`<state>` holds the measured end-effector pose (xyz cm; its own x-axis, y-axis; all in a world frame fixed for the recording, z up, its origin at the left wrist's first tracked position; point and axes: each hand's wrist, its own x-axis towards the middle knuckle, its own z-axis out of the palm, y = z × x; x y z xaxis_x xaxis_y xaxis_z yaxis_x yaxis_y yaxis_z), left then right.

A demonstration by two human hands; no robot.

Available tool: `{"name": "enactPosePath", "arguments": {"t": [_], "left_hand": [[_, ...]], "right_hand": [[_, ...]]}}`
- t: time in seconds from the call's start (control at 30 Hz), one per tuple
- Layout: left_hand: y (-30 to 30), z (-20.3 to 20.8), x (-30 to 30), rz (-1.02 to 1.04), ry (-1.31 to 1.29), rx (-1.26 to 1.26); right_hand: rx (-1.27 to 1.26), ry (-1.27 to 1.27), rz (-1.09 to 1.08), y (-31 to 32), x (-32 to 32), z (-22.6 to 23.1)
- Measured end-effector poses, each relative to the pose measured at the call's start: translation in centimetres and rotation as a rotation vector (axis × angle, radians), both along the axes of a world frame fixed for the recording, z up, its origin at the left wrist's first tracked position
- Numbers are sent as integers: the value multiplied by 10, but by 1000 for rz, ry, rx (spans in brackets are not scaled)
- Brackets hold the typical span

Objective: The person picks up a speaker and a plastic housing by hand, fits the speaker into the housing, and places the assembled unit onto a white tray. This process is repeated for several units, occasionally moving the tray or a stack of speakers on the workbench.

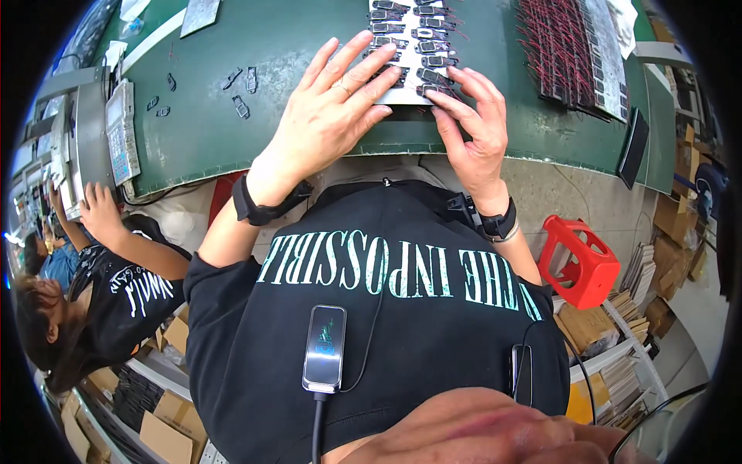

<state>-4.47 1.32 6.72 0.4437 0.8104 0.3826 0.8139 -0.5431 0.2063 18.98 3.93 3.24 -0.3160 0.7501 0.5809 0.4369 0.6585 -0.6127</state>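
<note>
A white plate (410, 94) at the near edge of the green table carries two columns of small black parts (435, 61), some with thin red wires. My left hand (328, 112) lies over the left column with its fingers stretched and apart; the fingertips touch parts there. My right hand (475, 127) is at the plate's near right corner. Its bent fingers and thumb close around a small black part (448, 91) at the end of the right column, partly hidden by the fingers.
Several loose black parts (241, 107) lie left on the green table (255, 46). At right is a plate packed with red-wired parts (556, 58). A grey keypad device (122, 131) stands at the left edge, near a co-worker's hand (100, 213). A red stool (580, 263) is at right.
</note>
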Motion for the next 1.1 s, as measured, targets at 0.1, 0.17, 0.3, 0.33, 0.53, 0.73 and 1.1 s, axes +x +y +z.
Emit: {"name": "enactPosePath", "arguments": {"t": [0.1, 0.17, 0.3, 0.33, 0.53, 0.73, 1.1], "left_hand": [[-7, -6, 3, 26, -46, -25], [-14, -10, 9, 32, -73, -35], [-21, -16, 19, 83, -178, -127], [-22, -17, 20, 82, -174, -110], [-15, -3, 33, -9, -58, -38], [-12, -1, 45, -37, -18, -15], [10, 11, 54, 4, -6, 3]], "right_hand": [[4, -41, 2, -1, 2, 2], [-13, -26, 3, -3, -1, 5], [-54, -10, 15, -3, -1, 8], [-53, -22, 20, -3, -1, 8], [-37, 78, -33, -1, 6, 8], [-38, 66, -116, -2, 16, 1], [-55, 88, -147, -7, 20, 8]]}}
